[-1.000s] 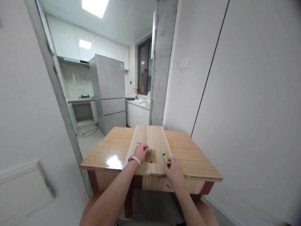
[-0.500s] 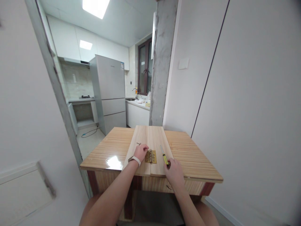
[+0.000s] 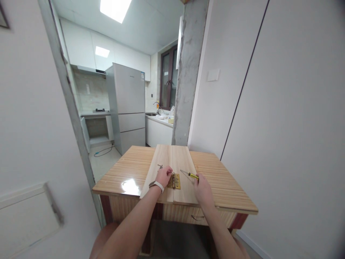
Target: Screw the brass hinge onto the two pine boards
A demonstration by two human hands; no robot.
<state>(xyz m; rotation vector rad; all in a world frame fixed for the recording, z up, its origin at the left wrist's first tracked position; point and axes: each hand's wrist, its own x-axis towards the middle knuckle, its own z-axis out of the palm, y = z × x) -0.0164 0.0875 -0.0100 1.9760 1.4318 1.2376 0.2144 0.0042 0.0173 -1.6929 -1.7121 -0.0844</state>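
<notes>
Two pale wooden boards point(image 3: 183, 162) lie side by side on a striped wooden table point(image 3: 221, 183). A brass hinge point(image 3: 175, 181) sits across their seam near the front. My left hand point(image 3: 163, 175), with a white band on its wrist, rests on the left board with its fingers curled at the hinge's left edge. My right hand point(image 3: 202, 189) grips the yellow handle of a screwdriver point(image 3: 190, 175), whose tip points left toward the hinge. A few small screws point(image 3: 160, 166) lie on the left board just beyond my left hand.
White walls stand close on the left and right of the table. Behind it rises a bare concrete pillar point(image 3: 188, 72). A kitchen lies beyond, with a grey fridge point(image 3: 129, 104), a counter and a sink. A blue cable lies on the floor.
My right hand has lifted the screwdriver off the right board and swung it so its tip points left toward the hinge. The left hand has hardly moved.
</notes>
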